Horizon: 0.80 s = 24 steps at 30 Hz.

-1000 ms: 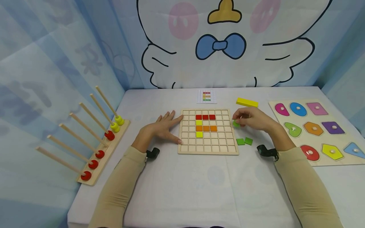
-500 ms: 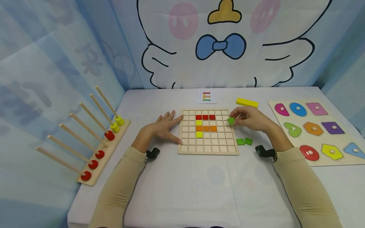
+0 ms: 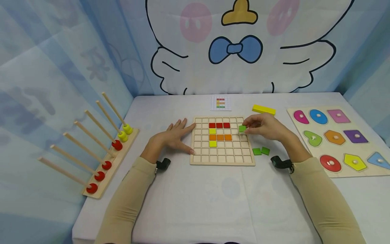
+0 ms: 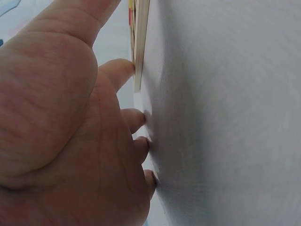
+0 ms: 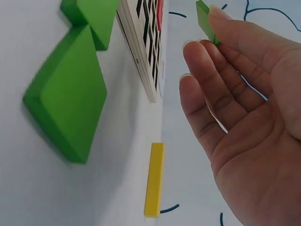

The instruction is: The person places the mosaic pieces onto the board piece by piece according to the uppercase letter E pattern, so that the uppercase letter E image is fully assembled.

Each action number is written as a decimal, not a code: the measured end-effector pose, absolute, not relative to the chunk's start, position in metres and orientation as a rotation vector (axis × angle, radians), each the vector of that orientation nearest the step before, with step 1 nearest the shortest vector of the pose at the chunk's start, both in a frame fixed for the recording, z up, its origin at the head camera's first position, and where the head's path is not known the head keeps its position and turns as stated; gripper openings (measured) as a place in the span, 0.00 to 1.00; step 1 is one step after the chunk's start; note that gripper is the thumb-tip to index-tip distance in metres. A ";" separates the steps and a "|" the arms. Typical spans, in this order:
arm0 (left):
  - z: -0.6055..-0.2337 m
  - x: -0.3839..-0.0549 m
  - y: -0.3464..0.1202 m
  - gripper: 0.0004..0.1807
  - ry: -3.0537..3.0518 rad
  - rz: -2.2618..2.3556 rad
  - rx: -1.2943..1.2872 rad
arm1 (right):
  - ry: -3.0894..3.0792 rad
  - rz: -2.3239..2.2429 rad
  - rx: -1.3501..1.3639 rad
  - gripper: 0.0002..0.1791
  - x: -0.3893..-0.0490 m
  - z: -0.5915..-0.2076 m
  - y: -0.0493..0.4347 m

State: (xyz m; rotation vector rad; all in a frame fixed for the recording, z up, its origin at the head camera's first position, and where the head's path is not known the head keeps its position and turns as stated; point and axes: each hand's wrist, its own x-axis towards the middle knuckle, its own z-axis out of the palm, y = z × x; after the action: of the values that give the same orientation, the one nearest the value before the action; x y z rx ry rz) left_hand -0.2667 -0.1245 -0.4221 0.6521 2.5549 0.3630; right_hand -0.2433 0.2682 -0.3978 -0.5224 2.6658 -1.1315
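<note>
A wooden grid board (image 3: 222, 161) lies at the middle of the table, with red, yellow and orange square tiles set in some of its cells. My left hand (image 3: 175, 135) rests at the board's left side, fingers spread, thumb and index finger touching its edge; the left wrist view shows the other fingertips on the cloth. My right hand (image 3: 266, 127) pinches a green square tile (image 3: 242, 128) between thumb and fingers above the board's right side. In the right wrist view that green tile (image 5: 205, 21) is held up off the table. Two more green tiles (image 3: 257, 151) lie right of the board.
Behind the board lies a small pattern card (image 3: 220, 103). A yellow bar (image 3: 263, 109) sits beyond my right hand. On the right is a shape puzzle board (image 3: 320, 159) with knobbed pieces. A peg rack (image 3: 105, 179) with red and yellow beads stands at the left.
My right hand has moved left with the green tile, from beside the board to over its right columns, and the tile has turned. My left hand has stayed in place.
</note>
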 end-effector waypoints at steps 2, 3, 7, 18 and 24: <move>-0.422 -0.267 -0.125 0.69 2.557 0.362 0.654 | 2.665 -1.135 -0.541 0.17 -0.243 -0.397 0.266; -0.422 -0.266 -0.125 0.69 2.557 0.363 0.653 | 2.664 -1.136 -0.549 0.17 -0.243 -0.397 0.264; -0.421 -0.267 -0.125 0.69 2.554 0.365 0.654 | 2.663 -1.129 -0.589 0.14 -0.244 -0.398 0.256; -0.424 -0.268 -0.125 0.69 2.548 0.366 0.652 | 2.588 -1.137 -0.715 0.13 -0.252 -0.396 0.221; -0.423 -0.268 -0.125 0.69 2.549 0.363 0.657 | 2.552 -1.139 -0.745 0.12 -0.254 -0.394 0.206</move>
State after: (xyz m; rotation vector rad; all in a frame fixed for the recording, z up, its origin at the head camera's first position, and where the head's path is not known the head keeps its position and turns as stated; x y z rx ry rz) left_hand -0.2678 -0.1251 -0.4231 0.6568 2.5491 0.3629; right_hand -0.2537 0.2063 -0.3942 -0.7447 2.5519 -1.1389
